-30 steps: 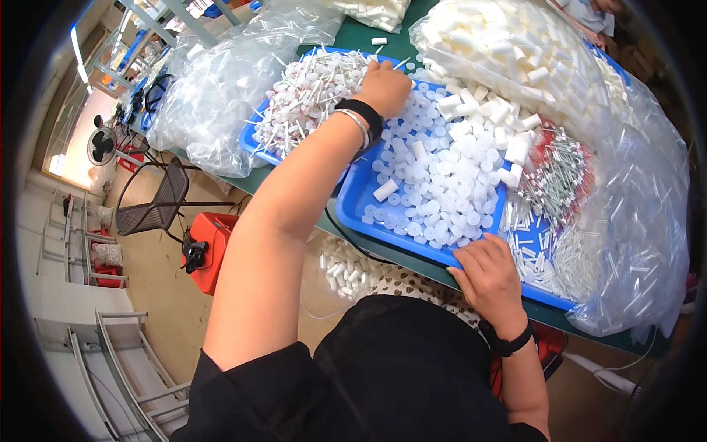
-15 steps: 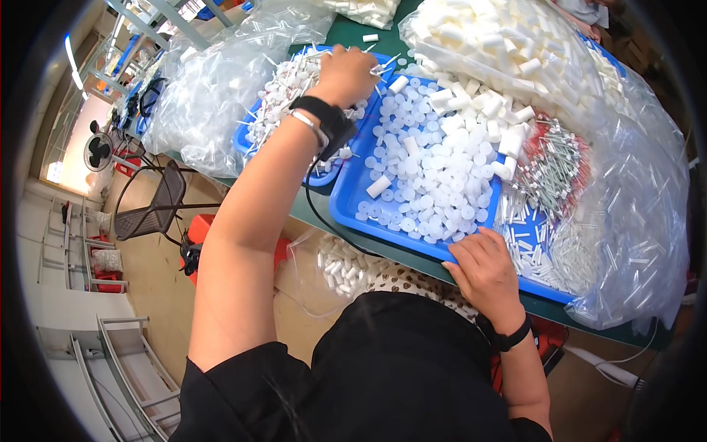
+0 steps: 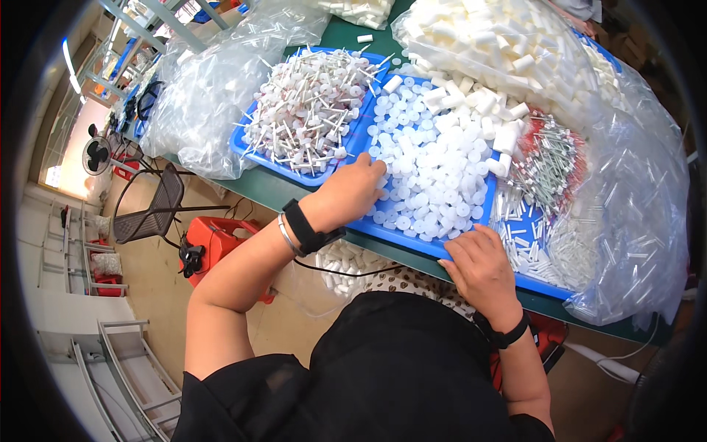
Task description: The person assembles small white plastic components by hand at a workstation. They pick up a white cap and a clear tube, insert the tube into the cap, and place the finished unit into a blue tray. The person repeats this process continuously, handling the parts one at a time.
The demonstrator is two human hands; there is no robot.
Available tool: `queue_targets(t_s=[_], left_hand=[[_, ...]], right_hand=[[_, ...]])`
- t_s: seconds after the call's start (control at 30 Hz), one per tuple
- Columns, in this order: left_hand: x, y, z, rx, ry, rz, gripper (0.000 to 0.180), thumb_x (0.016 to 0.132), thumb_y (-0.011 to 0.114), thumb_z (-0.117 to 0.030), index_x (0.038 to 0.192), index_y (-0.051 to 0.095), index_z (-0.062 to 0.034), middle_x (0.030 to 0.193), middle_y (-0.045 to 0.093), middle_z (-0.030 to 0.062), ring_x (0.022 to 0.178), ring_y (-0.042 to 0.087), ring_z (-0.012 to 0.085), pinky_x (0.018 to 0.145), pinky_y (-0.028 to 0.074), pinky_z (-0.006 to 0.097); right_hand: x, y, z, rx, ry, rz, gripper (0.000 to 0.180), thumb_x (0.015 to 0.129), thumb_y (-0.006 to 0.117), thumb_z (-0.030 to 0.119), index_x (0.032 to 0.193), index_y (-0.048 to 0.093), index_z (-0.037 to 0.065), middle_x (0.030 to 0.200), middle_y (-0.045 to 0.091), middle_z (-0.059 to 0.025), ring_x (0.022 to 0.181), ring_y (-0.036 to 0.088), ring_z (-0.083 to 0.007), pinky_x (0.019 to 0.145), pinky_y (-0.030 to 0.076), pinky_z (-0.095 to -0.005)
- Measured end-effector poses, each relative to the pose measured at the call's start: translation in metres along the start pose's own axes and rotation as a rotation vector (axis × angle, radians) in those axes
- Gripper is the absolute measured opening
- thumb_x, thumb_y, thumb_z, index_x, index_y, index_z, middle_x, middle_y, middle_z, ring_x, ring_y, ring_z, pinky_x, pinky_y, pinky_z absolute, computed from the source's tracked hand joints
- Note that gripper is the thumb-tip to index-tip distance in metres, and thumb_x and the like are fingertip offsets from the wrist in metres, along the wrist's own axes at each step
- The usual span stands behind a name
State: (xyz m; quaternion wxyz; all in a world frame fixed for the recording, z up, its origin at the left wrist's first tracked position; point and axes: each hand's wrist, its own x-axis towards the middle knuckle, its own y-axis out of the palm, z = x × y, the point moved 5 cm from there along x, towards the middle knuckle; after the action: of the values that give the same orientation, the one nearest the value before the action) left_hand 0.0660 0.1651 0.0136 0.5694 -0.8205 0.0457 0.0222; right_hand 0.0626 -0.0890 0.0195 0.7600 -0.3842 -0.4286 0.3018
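Note:
My left hand (image 3: 350, 193) rests on the near-left corner of a blue tray (image 3: 412, 241) filled with several small white round caps (image 3: 434, 173), its fingers curled in among the caps at the tray edge. My right hand (image 3: 480, 267) lies on the near rim of the same tray, fingers bent over the edge; what it holds is hidden. A second blue tray (image 3: 274, 163) to the left holds several white stemmed plugs (image 3: 309, 110). Both wrists wear black bands.
Clear plastic bags of white tubes (image 3: 479, 37) and of clear tubes (image 3: 633, 228) crowd the green table (image 3: 258, 188). Red-tipped sticks (image 3: 549, 166) lie at the right. On the floor stand a red box (image 3: 213, 239), a mesh chair (image 3: 151, 206) and a fan (image 3: 96, 155).
My left hand has drawn back from the far tray of stemmed plugs to the near-left corner of the cap tray. My right hand stays on the near rim.

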Motion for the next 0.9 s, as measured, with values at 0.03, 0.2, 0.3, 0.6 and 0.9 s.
queue_targets(t_s=[0.03,0.2,0.3,0.6,0.9], left_hand=[[0.001,0.000,-0.002,-0.022,0.023,-0.022,0.034,0.086,0.070,-0.017,0.116,0.062,-0.0032,0.105,0.063,0.0223,0.091,0.064,0.0403,0.082,0.052,0.045],[0.014,-0.023,-0.013,-0.195,0.027,0.035,0.036,0.087,0.067,-0.015,0.120,0.064,-0.0020,0.088,0.069,0.0194,0.078,0.067,0.0335,0.072,0.053,0.041],[0.033,-0.041,-0.027,-0.250,0.072,0.006,0.036,0.091,0.066,-0.019,0.123,0.064,-0.0020,0.077,0.068,0.0146,0.067,0.065,0.0232,0.065,0.052,0.035],[0.099,-0.048,-0.061,-0.645,0.046,-0.151,0.064,0.094,0.071,-0.023,0.146,0.044,0.0003,0.134,0.058,0.0197,0.113,0.063,0.0237,0.092,0.054,0.033],[0.033,0.019,-0.084,-0.217,0.239,-0.283,0.063,0.089,0.073,-0.029,0.140,0.049,-0.0011,0.144,0.044,0.0306,0.135,0.041,0.0459,0.113,0.034,0.049]], right_hand=[[-0.001,0.000,0.000,0.001,0.003,0.000,0.024,0.081,0.075,0.015,0.098,0.065,0.003,0.092,0.064,-0.0083,0.094,0.061,-0.0254,0.102,0.044,-0.0433],[0.000,-0.004,0.002,-0.006,0.008,-0.012,0.022,0.082,0.075,0.015,0.097,0.065,0.004,0.091,0.064,-0.0071,0.094,0.061,-0.0242,0.102,0.044,-0.0425],[-0.001,-0.003,0.001,-0.012,0.001,-0.021,0.020,0.083,0.074,0.015,0.096,0.064,0.004,0.090,0.063,-0.0059,0.094,0.061,-0.0225,0.101,0.045,-0.0419],[-0.004,-0.005,-0.004,0.048,0.014,0.000,0.023,0.081,0.077,0.017,0.097,0.067,0.004,0.095,0.066,-0.0072,0.097,0.062,-0.0249,0.101,0.046,-0.0441],[-0.001,-0.119,-0.043,0.239,0.249,-0.140,0.030,0.084,0.076,0.011,0.111,0.068,0.001,0.108,0.069,-0.0150,0.104,0.064,-0.0328,0.091,0.050,-0.0402]])
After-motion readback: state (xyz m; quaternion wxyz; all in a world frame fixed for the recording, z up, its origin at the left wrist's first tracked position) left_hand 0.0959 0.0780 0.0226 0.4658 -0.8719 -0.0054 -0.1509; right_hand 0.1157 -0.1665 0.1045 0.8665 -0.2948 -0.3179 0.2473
